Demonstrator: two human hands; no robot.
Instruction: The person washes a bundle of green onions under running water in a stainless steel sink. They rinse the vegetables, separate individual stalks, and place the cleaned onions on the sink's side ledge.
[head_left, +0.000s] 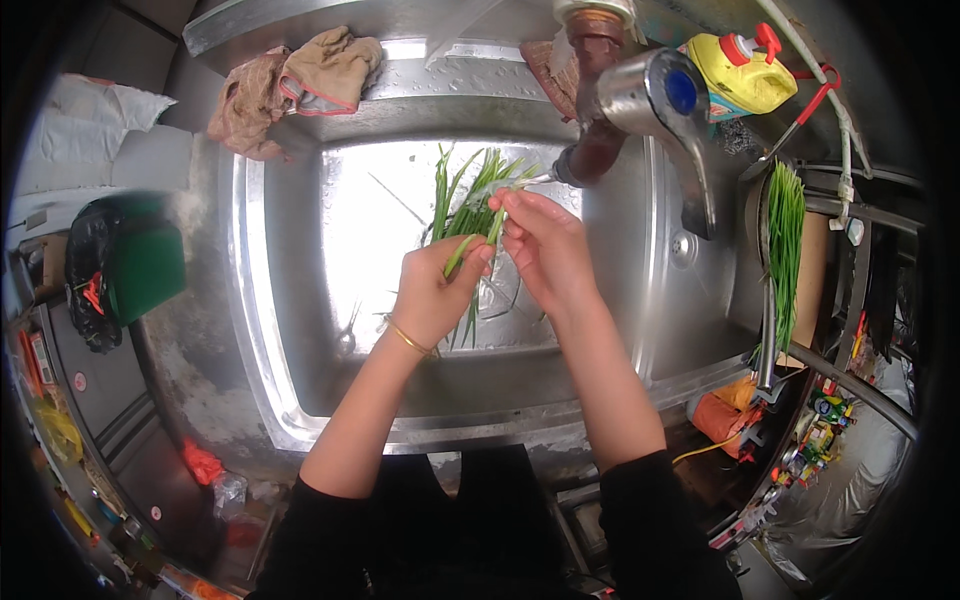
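Note:
My left hand (444, 281) pinches a few green stalks, which look like Chinese chives, between thumb and fingers. Close beside it, my right hand (541, 232) grips the upper part of the same stalks with its fingertips. Water runs from the faucet (581, 161) just above my right hand. Under and behind both hands, a loose bunch of long green leaves (469, 214) lies in the stainless steel sink basin (375, 225). A metal spoon (347, 339) rests at the basin's lower left.
Brown cloths (322, 67) hang over the back rim. The faucet's lever (697, 165) juts out at the upper right, near a yellow pump bottle (739, 75). Past the second basin (690, 300), more green chives (785, 247) lie in a pan-like vessel. A green container (150, 259) stands left.

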